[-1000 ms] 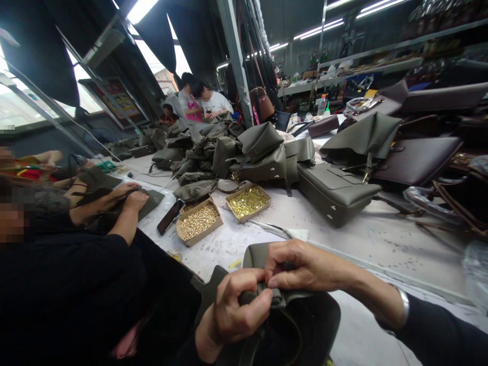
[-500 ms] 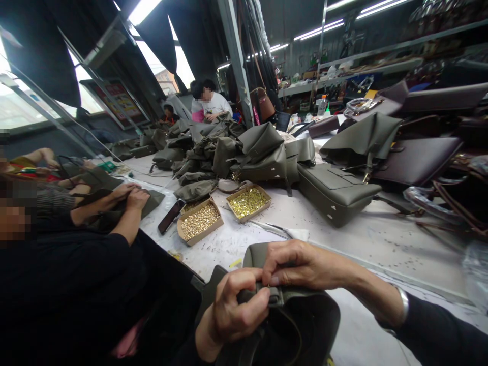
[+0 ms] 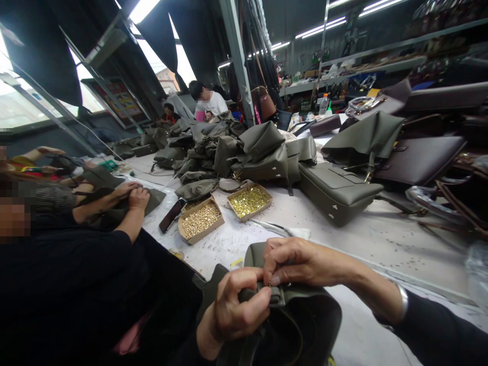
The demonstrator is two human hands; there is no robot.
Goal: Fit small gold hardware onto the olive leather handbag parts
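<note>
Both hands — left hand [image 3: 236, 307], right hand [image 3: 301, 262] — pinch a small brass stud [image 3: 270, 284] onto the olive-green leather bag's strap tab [image 3: 280, 295]; seating it likely needs firm pressure.

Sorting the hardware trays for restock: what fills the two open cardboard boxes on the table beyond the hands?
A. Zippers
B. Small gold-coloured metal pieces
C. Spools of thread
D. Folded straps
B: both cardboard boxes hold heaps of small shiny gold-coloured metal pieces.
</note>
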